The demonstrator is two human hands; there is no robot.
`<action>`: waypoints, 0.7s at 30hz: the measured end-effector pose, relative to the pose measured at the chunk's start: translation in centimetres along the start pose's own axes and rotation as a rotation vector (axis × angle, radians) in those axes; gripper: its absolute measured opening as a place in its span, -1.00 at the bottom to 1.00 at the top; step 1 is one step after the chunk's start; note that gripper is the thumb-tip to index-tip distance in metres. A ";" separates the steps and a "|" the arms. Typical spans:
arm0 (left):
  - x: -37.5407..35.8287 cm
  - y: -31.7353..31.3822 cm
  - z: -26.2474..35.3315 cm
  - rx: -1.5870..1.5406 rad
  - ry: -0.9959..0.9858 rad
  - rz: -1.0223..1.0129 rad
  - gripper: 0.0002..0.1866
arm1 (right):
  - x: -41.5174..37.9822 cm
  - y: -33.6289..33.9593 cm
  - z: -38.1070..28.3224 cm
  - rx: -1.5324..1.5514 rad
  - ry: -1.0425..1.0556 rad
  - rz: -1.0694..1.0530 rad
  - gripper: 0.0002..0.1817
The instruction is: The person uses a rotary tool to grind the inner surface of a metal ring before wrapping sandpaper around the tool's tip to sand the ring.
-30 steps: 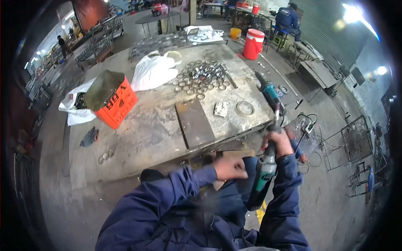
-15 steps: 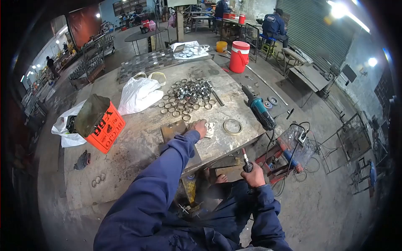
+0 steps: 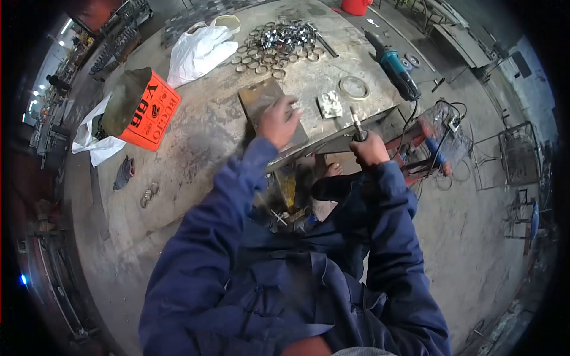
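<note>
My left hand [image 3: 279, 121] is over the flat metal plate [image 3: 259, 95] at the table's front edge, slightly blurred, fingers apart; nothing shows in it. A small pale block [image 3: 329, 104] lies to its right, with a large metal ring [image 3: 354, 87] beyond. My right hand [image 3: 369, 148] is wrapped round a slim tool [image 3: 357, 127], its light tip pointing up, just off the table's edge. Beyond the plate lie many small metal rings [image 3: 261, 59] around a heap of shiny pieces [image 3: 288, 35].
A teal angle grinder [image 3: 398, 71] lies at the table's right edge, its cord hanging down. On the left are a white bag [image 3: 199, 53], an orange container [image 3: 155, 113], a dark glove [image 3: 124, 172] and small rings [image 3: 149, 194]. A red frame [image 3: 415, 169] stands right.
The view has tipped downward. My left hand has left the pale block and moved to the plate, its fingers spreading. My right hand still grips the tool.
</note>
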State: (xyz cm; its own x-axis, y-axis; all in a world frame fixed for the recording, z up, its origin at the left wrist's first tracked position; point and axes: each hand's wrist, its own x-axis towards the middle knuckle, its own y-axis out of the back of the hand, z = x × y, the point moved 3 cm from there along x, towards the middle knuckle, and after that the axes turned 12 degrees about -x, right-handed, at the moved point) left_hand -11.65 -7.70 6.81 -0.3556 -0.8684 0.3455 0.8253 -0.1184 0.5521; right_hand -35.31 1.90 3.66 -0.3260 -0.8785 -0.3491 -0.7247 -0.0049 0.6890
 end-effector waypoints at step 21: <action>-29.8 13.8 -6.5 -0.243 0.538 0.423 -0.89 | 5.2 -4.3 -2.5 -0.473 -0.104 0.014 -0.52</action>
State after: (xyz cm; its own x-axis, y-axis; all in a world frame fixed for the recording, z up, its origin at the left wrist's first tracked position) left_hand 13.18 13.39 -0.74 0.2295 -0.9726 0.0366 0.9407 0.2313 0.2483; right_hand -32.32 -3.84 0.49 -0.4099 -0.8280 -0.3827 -0.3719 -0.2314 0.8990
